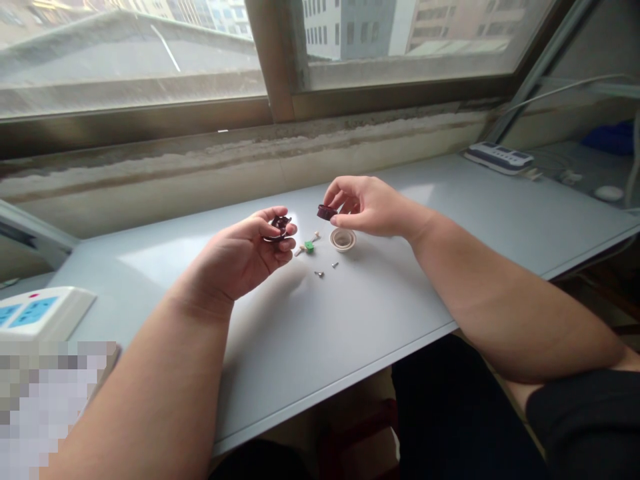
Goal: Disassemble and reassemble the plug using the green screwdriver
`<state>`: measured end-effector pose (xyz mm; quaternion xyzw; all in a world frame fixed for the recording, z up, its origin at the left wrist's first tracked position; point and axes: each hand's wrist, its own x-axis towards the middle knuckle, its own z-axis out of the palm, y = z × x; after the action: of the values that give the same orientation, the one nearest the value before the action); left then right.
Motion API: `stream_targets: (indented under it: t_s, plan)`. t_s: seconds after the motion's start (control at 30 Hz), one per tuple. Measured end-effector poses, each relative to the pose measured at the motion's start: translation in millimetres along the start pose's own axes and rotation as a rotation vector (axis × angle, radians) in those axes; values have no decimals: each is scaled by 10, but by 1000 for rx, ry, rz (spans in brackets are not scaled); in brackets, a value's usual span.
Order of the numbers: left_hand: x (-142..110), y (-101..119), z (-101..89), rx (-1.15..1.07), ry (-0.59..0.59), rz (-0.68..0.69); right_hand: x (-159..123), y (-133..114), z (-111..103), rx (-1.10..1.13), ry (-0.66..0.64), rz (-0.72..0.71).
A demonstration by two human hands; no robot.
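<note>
A boxy white power strip point(37, 313) with light-blue panels is parked at the left of the flat pale-grey tabletop point(360, 320). A slim white-and-navy plastic unit point(499, 157) is set near the far right end. The grubby cream wall point(210, 167) is topped by a brown metal window frame point(280, 60), and grey concrete buildings point(367, 30) can be seen outside, kinda hazy.

Dark maroon socket-like part point(281, 222) is kinda glossy, tilted, with a wide thin rim and jagged bits up top, cradled in the left hand's point(253, 250) fingers. The short round maroon piece point(327, 213) is squatter, sitting nearly level between the right hand's point(373, 203) thumb and fingers, well apart from the other.
</note>
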<state>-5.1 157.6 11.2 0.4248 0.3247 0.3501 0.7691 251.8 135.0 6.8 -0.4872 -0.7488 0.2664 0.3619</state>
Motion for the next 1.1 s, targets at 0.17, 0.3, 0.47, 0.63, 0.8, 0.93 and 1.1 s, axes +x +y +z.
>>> stream_targets:
  t_s: [0.17, 0.3, 0.47, 0.63, 0.8, 0.93, 1.1]
  plan:
    - [-31, -23, 3, 70, 36, 51, -14, -24, -7, 0, 24, 10]
    - [-23, -43, -15, 102, 93, 65, -15, -38, -6, -7, 32, 6]
    - [12, -55, -48, 88, 192, 54, 3, -27, -1, -82, 50, 4]
    - [23, -43, -42, 142, 229, 46, 16, 21, -36, -269, 107, 51]
    - [42, -36, -49, 183, 264, 37, 38, 41, -49, -395, 57, 164]
    - [46, -30, -54, 185, 294, 57, 51, 45, -30, -418, 38, 212]
    - [25, -1, -11, 166, 286, 49, 48, 45, -23, -481, 59, 250]
